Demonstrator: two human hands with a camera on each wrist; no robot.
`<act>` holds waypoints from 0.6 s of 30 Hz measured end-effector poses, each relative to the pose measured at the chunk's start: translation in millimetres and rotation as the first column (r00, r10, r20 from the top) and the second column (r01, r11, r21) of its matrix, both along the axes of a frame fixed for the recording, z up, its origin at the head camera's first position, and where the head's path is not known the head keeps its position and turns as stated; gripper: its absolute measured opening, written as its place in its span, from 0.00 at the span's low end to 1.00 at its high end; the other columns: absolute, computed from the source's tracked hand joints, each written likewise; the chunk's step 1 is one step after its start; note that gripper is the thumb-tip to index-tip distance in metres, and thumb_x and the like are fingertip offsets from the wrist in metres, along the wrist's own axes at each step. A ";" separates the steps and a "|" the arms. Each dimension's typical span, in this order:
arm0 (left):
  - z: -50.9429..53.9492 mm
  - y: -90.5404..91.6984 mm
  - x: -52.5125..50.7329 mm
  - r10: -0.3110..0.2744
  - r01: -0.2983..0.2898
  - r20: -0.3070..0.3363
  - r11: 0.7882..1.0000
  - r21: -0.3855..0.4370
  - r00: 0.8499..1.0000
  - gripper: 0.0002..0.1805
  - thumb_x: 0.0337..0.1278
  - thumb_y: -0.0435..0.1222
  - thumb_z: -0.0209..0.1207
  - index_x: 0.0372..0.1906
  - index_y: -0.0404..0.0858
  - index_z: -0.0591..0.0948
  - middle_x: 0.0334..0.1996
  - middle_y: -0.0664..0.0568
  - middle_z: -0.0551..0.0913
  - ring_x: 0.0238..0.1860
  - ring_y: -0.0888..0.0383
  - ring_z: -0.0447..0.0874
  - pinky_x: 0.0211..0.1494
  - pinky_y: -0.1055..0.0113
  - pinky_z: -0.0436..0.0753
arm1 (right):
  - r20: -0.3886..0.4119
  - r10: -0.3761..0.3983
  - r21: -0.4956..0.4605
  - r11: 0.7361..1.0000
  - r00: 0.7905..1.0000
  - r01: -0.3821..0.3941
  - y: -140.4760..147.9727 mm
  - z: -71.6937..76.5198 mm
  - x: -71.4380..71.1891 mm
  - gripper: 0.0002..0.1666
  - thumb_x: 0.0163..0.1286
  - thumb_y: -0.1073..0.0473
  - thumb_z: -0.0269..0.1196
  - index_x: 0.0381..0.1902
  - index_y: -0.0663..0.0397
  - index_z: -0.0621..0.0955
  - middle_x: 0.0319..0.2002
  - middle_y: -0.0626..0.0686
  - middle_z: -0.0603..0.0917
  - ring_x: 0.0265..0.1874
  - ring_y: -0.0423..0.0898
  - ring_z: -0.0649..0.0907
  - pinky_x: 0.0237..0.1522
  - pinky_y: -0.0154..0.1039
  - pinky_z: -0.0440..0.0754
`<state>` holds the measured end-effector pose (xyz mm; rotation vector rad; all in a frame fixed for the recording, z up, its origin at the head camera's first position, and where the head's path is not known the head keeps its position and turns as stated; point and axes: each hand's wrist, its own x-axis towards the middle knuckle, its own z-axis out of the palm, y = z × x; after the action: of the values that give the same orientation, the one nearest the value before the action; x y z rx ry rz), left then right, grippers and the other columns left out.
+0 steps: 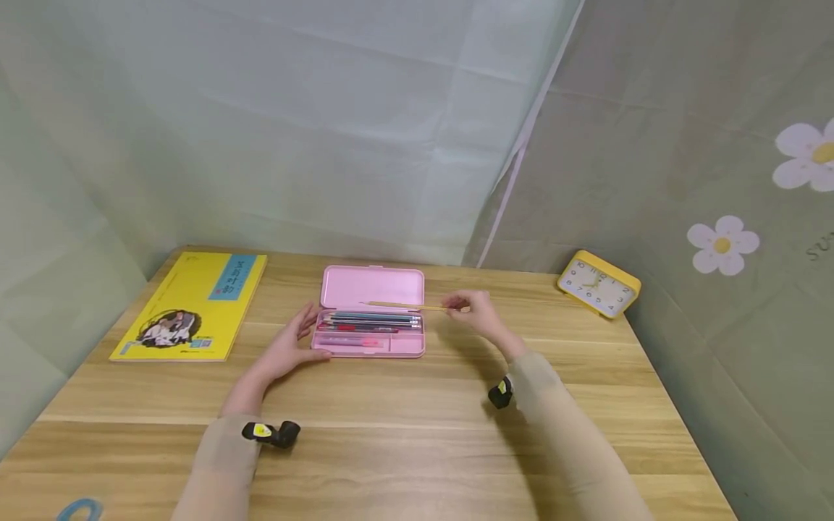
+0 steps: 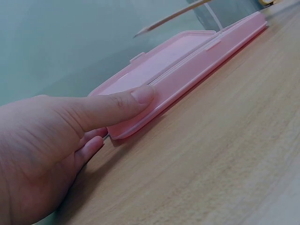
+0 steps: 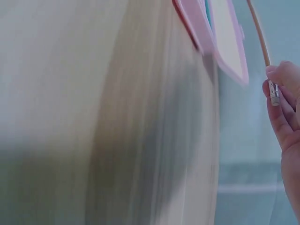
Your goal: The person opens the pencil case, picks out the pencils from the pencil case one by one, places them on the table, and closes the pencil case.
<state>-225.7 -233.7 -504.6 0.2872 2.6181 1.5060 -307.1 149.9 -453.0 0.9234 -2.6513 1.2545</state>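
A pink pencil case (image 1: 407,344) lies on the table with its lid (image 1: 371,284) folded back. Several pencils (image 1: 371,318) and a pinkish, see-through pen (image 1: 348,341) lie inside it. My left hand (image 1: 289,347) holds the case at its left end; in the left wrist view the thumb (image 2: 119,107) rests along the front wall, with the fingers partly hidden round the end. To the right of the case, my right hand (image 1: 478,316) pinches a yellowish wooden pencil (image 1: 404,305) near its eraser end. That pencil hangs above the case, its point towards the left.
A yellow book (image 1: 215,311) lies on the left of the wooden table (image 1: 417,434). At the back right stands a yellow alarm clock (image 1: 599,284). Part of a blue ring-shaped thing (image 1: 79,509) shows at the lower left. Curtains (image 1: 365,145) hang behind the table.
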 end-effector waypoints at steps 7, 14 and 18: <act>1.1 -0.4 0.2 0.000 0.000 0.007 1.000 -0.004 1.000 0.62 0.50 0.45 0.72 0.77 0.30 0.40 0.75 0.31 0.53 0.71 0.29 0.57 0.75 0.38 0.58 | -0.025 -0.072 -0.012 0.997 0.997 0.072 50.3 5.2 -0.6 0.08 0.61 0.74 0.65 0.40 0.71 0.84 0.37 0.65 0.88 0.36 0.55 0.87 0.42 0.38 0.87; 0.5 -0.6 0.7 0.001 -0.001 0.006 1.000 0.002 1.000 0.62 0.50 0.44 0.72 0.77 0.31 0.40 0.75 0.32 0.53 0.71 0.29 0.57 0.75 0.38 0.58 | 0.034 -0.119 -0.020 0.993 0.992 0.119 92.7 -4.4 -4.7 0.07 0.60 0.75 0.66 0.38 0.73 0.83 0.36 0.67 0.87 0.32 0.34 0.83 0.38 0.24 0.82; -0.3 -0.7 0.4 -0.002 0.002 0.000 1.000 0.002 1.000 0.62 0.50 0.44 0.72 0.77 0.31 0.40 0.75 0.32 0.53 0.71 0.29 0.57 0.74 0.38 0.58 | 0.083 -0.139 -0.003 0.990 0.987 0.140 108.4 -9.6 -4.6 0.08 0.61 0.76 0.64 0.39 0.76 0.82 0.36 0.69 0.86 0.32 0.33 0.82 0.36 0.22 0.81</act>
<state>-225.3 -234.3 -505.0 0.2900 2.6158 1.5082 -311.7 258.3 -462.6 0.6847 -2.7156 1.2977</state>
